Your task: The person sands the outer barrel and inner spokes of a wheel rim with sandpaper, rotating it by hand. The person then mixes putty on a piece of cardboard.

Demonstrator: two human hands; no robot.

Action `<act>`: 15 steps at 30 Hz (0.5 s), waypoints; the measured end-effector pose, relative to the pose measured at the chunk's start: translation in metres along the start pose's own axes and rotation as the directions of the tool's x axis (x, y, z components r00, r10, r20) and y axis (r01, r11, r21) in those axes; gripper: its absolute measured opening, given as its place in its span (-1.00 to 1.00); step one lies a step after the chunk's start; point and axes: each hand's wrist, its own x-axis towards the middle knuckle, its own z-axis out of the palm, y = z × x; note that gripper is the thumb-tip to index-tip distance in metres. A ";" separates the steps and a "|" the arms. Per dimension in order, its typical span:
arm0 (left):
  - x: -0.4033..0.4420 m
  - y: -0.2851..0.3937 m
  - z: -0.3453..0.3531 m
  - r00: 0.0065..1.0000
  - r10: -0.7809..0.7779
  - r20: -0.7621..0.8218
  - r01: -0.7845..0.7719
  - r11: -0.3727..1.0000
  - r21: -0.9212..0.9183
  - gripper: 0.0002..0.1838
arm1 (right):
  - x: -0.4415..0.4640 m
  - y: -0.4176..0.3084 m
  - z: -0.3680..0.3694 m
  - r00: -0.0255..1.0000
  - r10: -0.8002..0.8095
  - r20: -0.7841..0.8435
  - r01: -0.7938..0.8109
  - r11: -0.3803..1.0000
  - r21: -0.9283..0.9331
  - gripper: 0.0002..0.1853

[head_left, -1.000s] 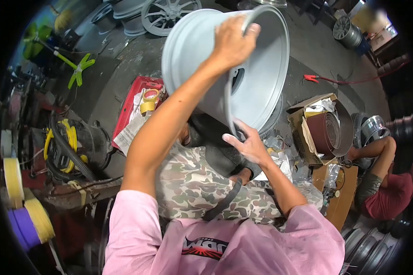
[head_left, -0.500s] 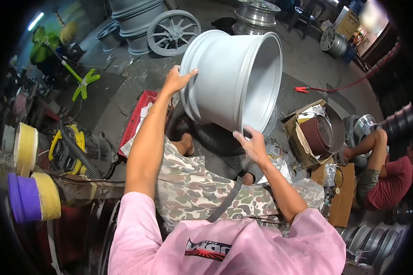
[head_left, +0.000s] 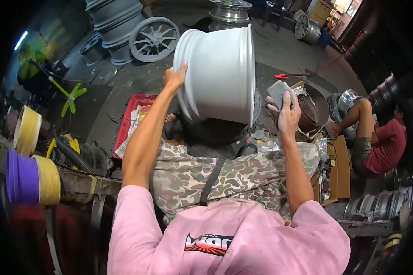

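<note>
Turning since the earlier frame, the wheel barrel [head_left: 218,73] is now showing more of its outer side, and the right hand [head_left: 289,114] is no longer touching its lower edge — it is rising to the right, apart from the metal. At the far left, a purple bucket [head_left: 22,176] is lying beside a yellow-wrapped piece [head_left: 47,179]. Nearer, a red tray [head_left: 125,126] is holding papers just left of the legs. The left hand [head_left: 173,79] is clasping the barrel's left flange, its thumb pressing the near face while its fingers are partly hiding. The wheel barrel is lying on its side in front of the knees, between the two hands, above a dark tyre [head_left: 218,133]; whether it is bearing on that is hard to tell. It is looking rigid and fairly heavy, its smooth, dusty-looking curve probably offering little grip, so the raised flanges at both ends are seeming the surest places to take hold. Farther right, the right hand is pinching a flat grey pad [head_left: 276,91] between thumb and fingers; the pad is looking light. Beyond it, a brown abrasive roll [head_left: 307,110] is standing, and another person [head_left: 390,144] is crouching at the far right.
</note>
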 end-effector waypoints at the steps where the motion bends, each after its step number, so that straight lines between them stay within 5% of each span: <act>1: -0.013 0.010 -0.008 0.998 0.026 0.054 -0.026 1.000 -0.005 -0.10 | -0.006 -0.002 -0.007 0.999 -0.020 -0.028 0.019 1.000 -0.011 -0.61; 3: -0.052 0.039 -0.011 0.971 0.225 0.083 -0.223 0.974 -0.036 -0.29 | -0.013 -0.004 -0.010 0.999 -0.026 -0.040 0.025 1.000 -0.012 -0.62; 6: -0.102 0.084 0.005 0.919 0.327 0.218 -0.274 0.931 -0.241 -0.47 | -0.011 -0.009 -0.006 0.893 -0.443 0.082 0.428 0.779 -0.457 -0.66; 9: -0.148 0.129 0.013 0.866 0.367 0.341 -0.202 0.879 -0.433 -0.58 | -0.023 -0.022 0.022 0.859 -0.454 0.235 0.504 0.671 -0.545 -0.68; 10: -0.161 0.146 0.006 0.844 0.366 0.392 -0.193 0.890 -0.414 -0.59 | -0.026 -0.013 0.027 0.902 -0.366 0.231 0.432 0.729 -0.532 -0.68; 15: -0.143 0.158 0.055 0.868 0.435 0.239 -0.292 0.837 -0.463 -0.60 | -0.009 0.022 0.052 0.830 -0.509 0.230 0.523 0.564 -0.639 -0.68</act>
